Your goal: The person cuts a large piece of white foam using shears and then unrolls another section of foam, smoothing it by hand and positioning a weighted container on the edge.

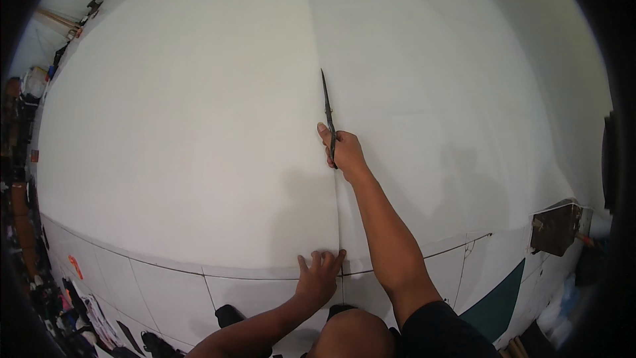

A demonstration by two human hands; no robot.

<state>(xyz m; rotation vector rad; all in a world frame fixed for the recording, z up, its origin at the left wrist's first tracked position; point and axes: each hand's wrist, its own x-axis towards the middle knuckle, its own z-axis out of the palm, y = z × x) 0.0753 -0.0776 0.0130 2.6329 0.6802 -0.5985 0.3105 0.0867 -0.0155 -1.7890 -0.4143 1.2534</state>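
Note:
A wide white sheet of material (pixel 165 113) covers most of the floor in front of me; I cannot tell whether it is cloth or paper. A long straight line, an edge or a cut, runs away from me down its middle. My right hand (pixel 346 151) grips a pair of dark scissors (pixel 326 96) by the handles. Their blades point away from me along that line and look nearly together. At the sheet's near edge, by the line, my left hand (pixel 320 275) presses down with its fingers spread.
Pale floor tiles (pixel 159 288) show along the near side. A brown block-like object (pixel 558 229) stands at the right, by a dark green piece (pixel 497 301). Assorted clutter (pixel 20 225) lines the left side. My knee (pixel 354 336) is at the bottom.

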